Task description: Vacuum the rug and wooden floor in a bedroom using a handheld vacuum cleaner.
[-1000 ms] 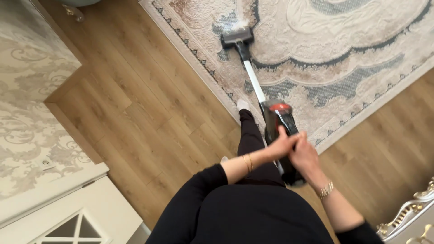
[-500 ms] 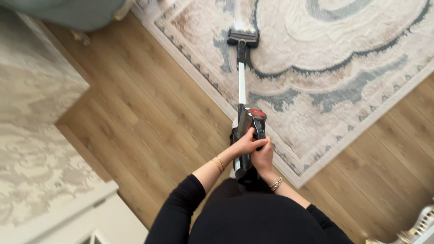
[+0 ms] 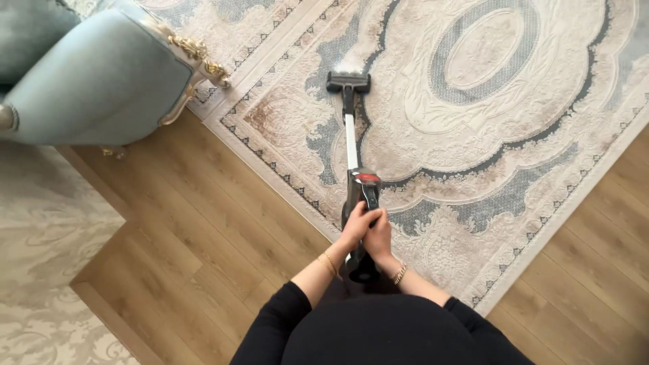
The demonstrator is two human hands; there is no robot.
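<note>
With the blue armchair [image 3: 101,74] off to the vacuum's left, keep your left hand [image 3: 356,226] and right hand [image 3: 378,236] wrapped tight around the stick vacuum [image 3: 357,196], its head [image 3: 348,82] flat on the patterned rug [image 3: 541,101].

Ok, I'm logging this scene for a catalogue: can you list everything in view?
stick vacuum: one, black with a white tube and red top, head on the rug, body held by both hands
rug: one, cream and grey-blue, ornate, upper right
wood floor: brown planks, centre and lower right
armchair: one, pale blue with gold trim, upper left
patterned wall: cream, lower left
left hand: on the vacuum, gold bangles at the wrist
right hand: on the vacuum, gold bracelet at the wrist
</note>
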